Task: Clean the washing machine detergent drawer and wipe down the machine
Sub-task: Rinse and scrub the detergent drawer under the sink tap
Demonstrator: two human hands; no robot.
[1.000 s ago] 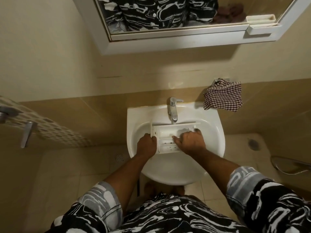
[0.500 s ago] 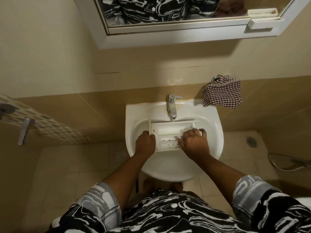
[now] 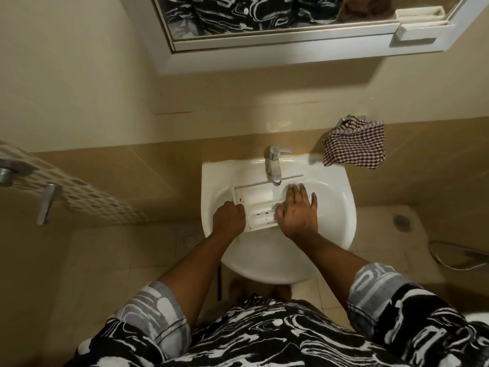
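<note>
My left hand (image 3: 229,217) grips the drawer's (image 3: 258,205) left end in the sink (image 3: 341,207), under the tap (image 3: 275,165); my right hand (image 3: 297,210) rubs it, fingers (image 3: 299,193) spread flat. I should scrub those dark specks.

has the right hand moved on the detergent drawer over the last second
Yes. The right hand has slid away from the left hand toward the drawer's right end and up toward the tap, fingers now flat and spread.

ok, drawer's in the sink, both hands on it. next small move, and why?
Probably drag the right hand left across the drawer: dark specks show in the front compartment beside it, and the left hand grips the left end.
</note>
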